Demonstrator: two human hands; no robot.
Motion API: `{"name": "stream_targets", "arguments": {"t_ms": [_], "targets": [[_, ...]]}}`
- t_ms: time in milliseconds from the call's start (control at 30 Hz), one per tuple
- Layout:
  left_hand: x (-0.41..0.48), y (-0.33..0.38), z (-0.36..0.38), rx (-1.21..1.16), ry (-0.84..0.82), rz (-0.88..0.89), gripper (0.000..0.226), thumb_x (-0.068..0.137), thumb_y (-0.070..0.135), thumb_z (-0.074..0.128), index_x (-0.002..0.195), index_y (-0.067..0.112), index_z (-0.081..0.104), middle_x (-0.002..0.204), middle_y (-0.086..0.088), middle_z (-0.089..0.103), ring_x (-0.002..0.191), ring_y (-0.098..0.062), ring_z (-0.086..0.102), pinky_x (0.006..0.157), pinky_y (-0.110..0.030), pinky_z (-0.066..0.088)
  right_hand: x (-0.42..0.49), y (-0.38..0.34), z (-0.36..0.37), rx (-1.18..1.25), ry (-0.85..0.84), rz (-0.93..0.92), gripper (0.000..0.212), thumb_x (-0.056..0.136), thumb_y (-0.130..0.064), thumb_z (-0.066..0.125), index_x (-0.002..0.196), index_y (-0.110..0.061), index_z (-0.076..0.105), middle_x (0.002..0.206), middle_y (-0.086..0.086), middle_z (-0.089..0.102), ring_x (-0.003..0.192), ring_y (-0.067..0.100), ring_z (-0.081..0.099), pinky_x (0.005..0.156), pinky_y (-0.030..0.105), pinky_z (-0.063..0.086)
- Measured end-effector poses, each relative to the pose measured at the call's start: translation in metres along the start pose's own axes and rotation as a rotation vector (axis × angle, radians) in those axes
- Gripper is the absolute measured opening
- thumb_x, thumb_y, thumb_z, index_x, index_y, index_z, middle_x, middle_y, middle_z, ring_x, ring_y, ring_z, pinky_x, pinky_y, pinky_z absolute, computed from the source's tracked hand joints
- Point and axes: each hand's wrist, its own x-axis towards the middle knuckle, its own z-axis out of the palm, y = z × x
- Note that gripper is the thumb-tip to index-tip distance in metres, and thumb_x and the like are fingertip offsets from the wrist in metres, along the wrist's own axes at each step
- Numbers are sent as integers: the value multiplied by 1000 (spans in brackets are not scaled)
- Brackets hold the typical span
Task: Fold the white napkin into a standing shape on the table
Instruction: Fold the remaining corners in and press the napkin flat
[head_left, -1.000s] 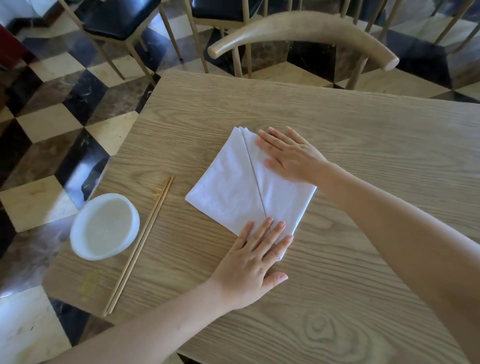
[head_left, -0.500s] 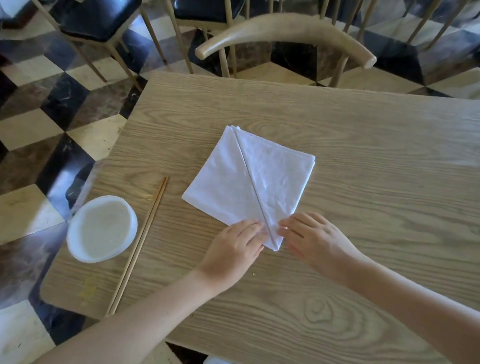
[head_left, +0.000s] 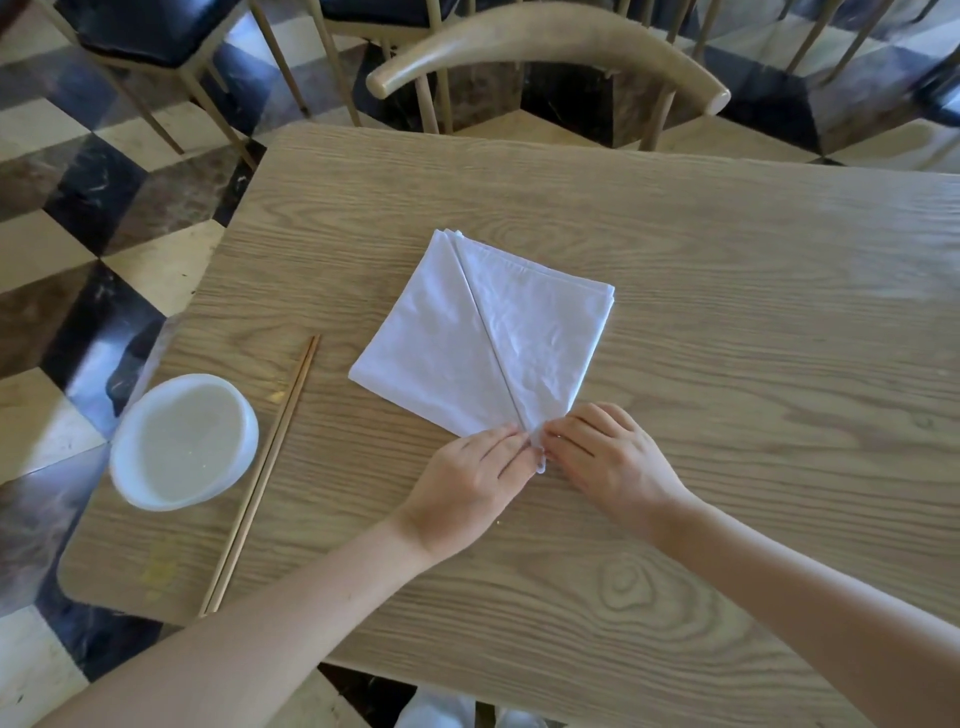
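The white napkin (head_left: 483, 332) lies flat on the wooden table (head_left: 727, 322), folded into a diamond with two flaps that meet along a centre seam. My left hand (head_left: 467, 483) and my right hand (head_left: 608, 457) sit side by side at the napkin's near corner. The fingertips of both hands pinch that corner, one on each side of the seam. The corner tip is slightly lifted between the fingers. The rest of the cloth is uncovered.
A white bowl (head_left: 184, 441) stands near the table's left edge, with a pair of wooden chopsticks (head_left: 262, 473) lying beside it. A wooden chair (head_left: 550, 47) stands at the far side. The floor is checkered marble.
My right hand left the napkin's upper right flap and came down to the near corner. My left hand shifted from pressing flat to pinching that corner. Both hands have closed in on the seam.
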Motion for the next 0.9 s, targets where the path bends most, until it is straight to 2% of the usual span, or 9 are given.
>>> {"name": "stream_targets", "arguments": {"t_ms": [167, 300, 467, 567, 633, 700, 767, 900], "targets": [[5, -1, -4, 12, 32, 15, 10, 85, 12, 67, 92, 14, 74, 91, -1, 74, 92, -17, 69, 72, -28, 56, -1, -1, -5, -10, 17, -31, 8, 87, -13, 61, 87, -12, 69, 92, -3, 69, 79, 18, 62, 79, 29, 49], [9, 3, -8, -48, 58, -47, 10, 86, 12, 65, 85, 11, 75, 85, 0, 74, 87, -15, 70, 69, -27, 57, 0, -9, 0, 64, 27, 62, 17, 91, -25, 60, 83, -11, 68, 86, -3, 67, 75, 18, 57, 75, 28, 50], [9, 5, -11, -137, 21, -163, 14, 88, 20, 63, 85, 11, 73, 82, 2, 74, 87, -11, 70, 71, -24, 53, 0, -16, 5, 167, 82, 215, 13, 88, -12, 58, 78, -8, 65, 80, 3, 65, 70, 25, 55, 67, 33, 50], [9, 6, -15, -202, 36, -215, 13, 87, 19, 65, 99, 14, 66, 87, 6, 72, 86, -6, 66, 73, -19, 49, 1, -18, 5, 142, 133, 199, 15, 86, -9, 57, 76, -6, 67, 78, 3, 67, 67, 25, 57, 66, 31, 48], [7, 8, -15, -224, 45, -240, 27, 83, 16, 68, 107, 14, 56, 91, 6, 71, 88, -6, 60, 78, -18, 45, 3, -19, 4, 100, 156, 167, 14, 85, -8, 58, 76, -7, 69, 78, 1, 68, 68, 23, 58, 68, 29, 46], [3, 9, -12, -192, 44, -243, 33, 81, 14, 69, 110, 12, 54, 95, 3, 71, 95, -7, 60, 83, -19, 44, 5, -19, 2, 59, 165, 132, 12, 83, -5, 61, 77, -8, 70, 79, 0, 69, 70, 20, 58, 69, 28, 45], [2, 8, -7, -150, 52, -259, 28, 83, 15, 68, 109, 10, 59, 96, 0, 72, 96, -12, 64, 83, -22, 46, 7, -20, 0, 33, 170, 110, 11, 84, -5, 61, 79, -9, 71, 81, -1, 70, 70, 20, 59, 70, 27, 44], [11, 8, -3, -150, 82, -325, 15, 85, 17, 60, 98, 12, 66, 87, 2, 73, 84, -12, 66, 73, -23, 44, 9, -22, -3, 20, 179, 107, 11, 84, -5, 62, 85, -11, 72, 84, -3, 71, 71, 20, 61, 70, 27, 44]]}}
